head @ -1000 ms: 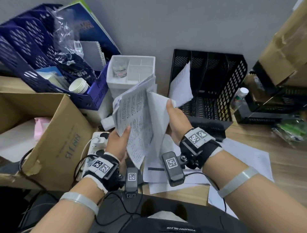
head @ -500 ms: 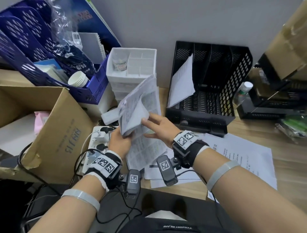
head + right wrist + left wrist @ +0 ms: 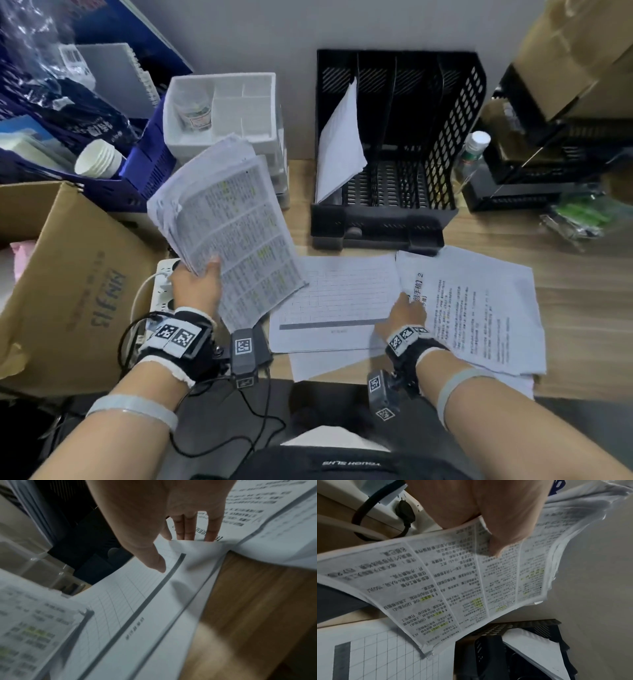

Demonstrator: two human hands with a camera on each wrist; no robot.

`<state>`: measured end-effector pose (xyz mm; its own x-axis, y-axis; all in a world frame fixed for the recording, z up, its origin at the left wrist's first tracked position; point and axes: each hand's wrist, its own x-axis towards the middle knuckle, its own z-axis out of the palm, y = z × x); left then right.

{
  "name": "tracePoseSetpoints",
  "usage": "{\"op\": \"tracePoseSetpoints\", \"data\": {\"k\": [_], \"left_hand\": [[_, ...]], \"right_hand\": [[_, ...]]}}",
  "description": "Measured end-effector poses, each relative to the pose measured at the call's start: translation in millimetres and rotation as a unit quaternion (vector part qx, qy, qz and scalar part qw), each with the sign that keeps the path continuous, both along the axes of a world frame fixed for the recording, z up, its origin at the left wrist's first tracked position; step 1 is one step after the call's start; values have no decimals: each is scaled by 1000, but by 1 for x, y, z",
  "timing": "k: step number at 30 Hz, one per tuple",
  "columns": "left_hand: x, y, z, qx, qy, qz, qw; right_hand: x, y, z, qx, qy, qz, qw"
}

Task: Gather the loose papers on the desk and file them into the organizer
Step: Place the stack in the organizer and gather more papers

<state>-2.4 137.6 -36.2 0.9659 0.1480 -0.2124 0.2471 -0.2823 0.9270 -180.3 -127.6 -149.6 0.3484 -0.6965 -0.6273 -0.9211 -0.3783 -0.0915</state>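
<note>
My left hand point(image 3: 197, 284) grips a thick stack of printed, yellow-highlighted papers point(image 3: 226, 219) by its lower corner, thumb on top point(image 3: 494, 547), tilted above the desk's left side. My right hand point(image 3: 402, 313) is down on the loose sheets. Its fingers point(image 3: 187, 527) slip under the lifted right edge of a gridded sheet point(image 3: 335, 298), and the thumb point(image 3: 157, 563) presses on top. Printed text sheets point(image 3: 472, 308) lie to the right, partly under that hand. The black organizer point(image 3: 394, 137) stands behind, with white paper point(image 3: 339, 144) leaning in its left slot.
A cardboard box point(image 3: 68, 274) and a white power strip point(image 3: 161, 284) are at the left. Blue trays point(image 3: 144, 164) and a white compartment box point(image 3: 222, 109) stand behind the stack. A bottle point(image 3: 474, 147) and a black rack point(image 3: 548, 154) are right of the organizer.
My right hand let go of the stack and dropped onto the sheets on the desk. The left hand now holds the stack alone, lower and flatter.
</note>
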Motion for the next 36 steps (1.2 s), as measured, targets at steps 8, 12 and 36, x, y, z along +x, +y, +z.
{"op": "tracePoseSetpoints", "data": {"k": [8, 12, 36], "left_hand": [[4, 2, 1, 7, 5, -18, 1000], [9, -4, 15, -3, -22, -19, 1000], [-3, -37, 59, -108, -27, -261, 959]], "right_hand": [[13, -26, 44, 83, -234, 6, 969], [25, -49, 106, 36, -280, 137, 949], [88, -20, 263, -178, -442, 374, 796]]}}
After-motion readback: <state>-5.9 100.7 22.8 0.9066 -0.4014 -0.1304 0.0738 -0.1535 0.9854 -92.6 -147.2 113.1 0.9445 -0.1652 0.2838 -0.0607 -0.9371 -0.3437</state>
